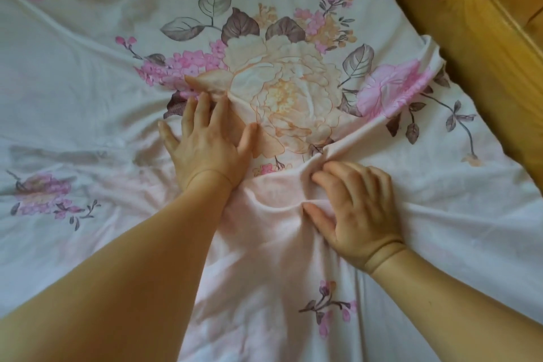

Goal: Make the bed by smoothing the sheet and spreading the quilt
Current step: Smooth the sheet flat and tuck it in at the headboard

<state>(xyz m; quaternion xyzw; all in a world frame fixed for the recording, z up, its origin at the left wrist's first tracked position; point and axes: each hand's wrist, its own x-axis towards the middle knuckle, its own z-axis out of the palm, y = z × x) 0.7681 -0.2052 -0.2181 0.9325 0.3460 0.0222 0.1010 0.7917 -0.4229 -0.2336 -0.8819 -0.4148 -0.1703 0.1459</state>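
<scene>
Right now we're in the thick of the smoothing stage, and by the look of it there's plenty left to do. Across the bed lies the floral sheet [293, 23], pale cream with a big peony print at its centre, and it's far from flat: a long ridge runs down from the upper left, folds radiate out from the middle, and a thick bunch of cloth rises toward the right, near the padded yellow headboard [484, 38]. Left hand [202, 141] is down on the fabric just left of the printed bloom, fingers fairly straight and spread, tips nudging into a small raised fold, pressing rather than gripping as far as I can tell. Right hand [358, 214] is lower and to the right, fingers curled, knuckles up, pinching a gathered pleat of the sheet between fingertips and thumb. So the cloth sits under and between both hands, rucked into a hump in the gap that separates them. No quilt that I can pick out anywhere in view, so I'd judge the spreading hasn't begun. Flatter stretches show at the far top and along the left, but the centre and right side look like they need pulling taut.
</scene>
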